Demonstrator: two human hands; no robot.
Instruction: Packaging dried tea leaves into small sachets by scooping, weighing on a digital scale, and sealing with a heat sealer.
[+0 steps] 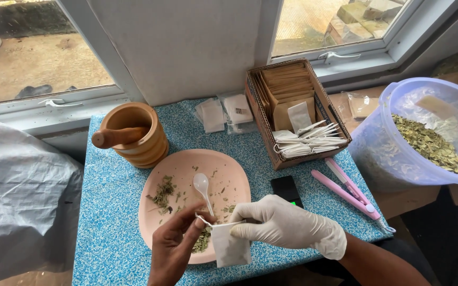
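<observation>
My left hand (pixel 173 249), bare, holds a small white plastic spoon (pixel 203 189) by its handle, the bowl pointing away over a pink plate (pixel 234 172). My right hand (pixel 282 225), in a white glove, pinches the top edge of a small white paper sachet (pixel 230 249) held open beside the left fingers. Crushed dried green leaves (pixel 163 191) lie on the plate's left side, and more lie under my left fingers (pixel 202 242).
A wooden mortar with pestle (pixel 133 135) stands behind the plate. A cardboard box (pixel 258 114) holds brown and white sachets. A black scale (pixel 286 189), a pink sealing tool (pixel 348 190) and a lilac bucket of dried leaves (pixel 425 140) are to the right. Plastic sheeting (pixel 19 196) lies left.
</observation>
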